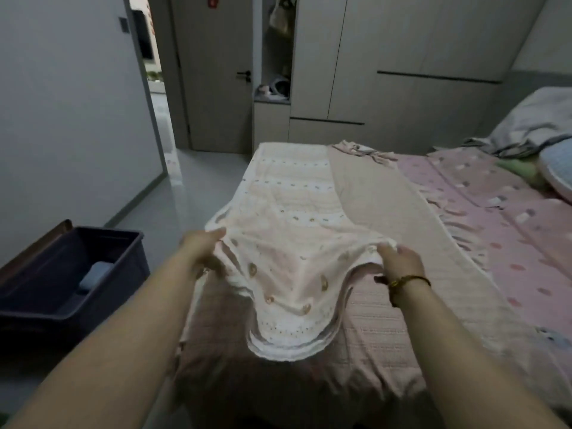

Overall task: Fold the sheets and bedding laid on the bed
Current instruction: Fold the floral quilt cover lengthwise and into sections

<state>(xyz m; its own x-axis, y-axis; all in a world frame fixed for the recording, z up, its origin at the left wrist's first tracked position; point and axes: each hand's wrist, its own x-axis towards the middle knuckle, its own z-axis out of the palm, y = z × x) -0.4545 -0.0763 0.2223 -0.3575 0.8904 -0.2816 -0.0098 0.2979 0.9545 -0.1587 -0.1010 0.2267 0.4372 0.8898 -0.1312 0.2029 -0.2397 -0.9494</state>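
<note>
- A dark storage bin [108,234] is seen on the floor at the far left, with a folded blue item [96,274] inside. It is probably kept there so that finished pieces can be dropped in within reach.
- The left hand [201,252] is clamped on the near left corner of the pale printed blanket [288,236], with the fingers [216,235] closed over the bunched edge.
- The blanket is stretched lengthwise along the left part of the bed [532,305]. Its near end is lifted clear of the bedding and sags between the two hands, while its far end lies flat. The corners seem to be held apart so that the cloth is kept taut and square for a fold towards the far end.
- The right hand [402,261], with a bracelet [408,281] at the wrist, is closed on the near right corner, the edge pinched between thumb and fingers.
- A beige quilt [387,320] is spread beneath the blanket and is not yet folded.
- Further right a pink spotted sheet [495,236] covers the mattress, and a grey duvet [532,122] is heaped by the pillow [557,171].
</note>
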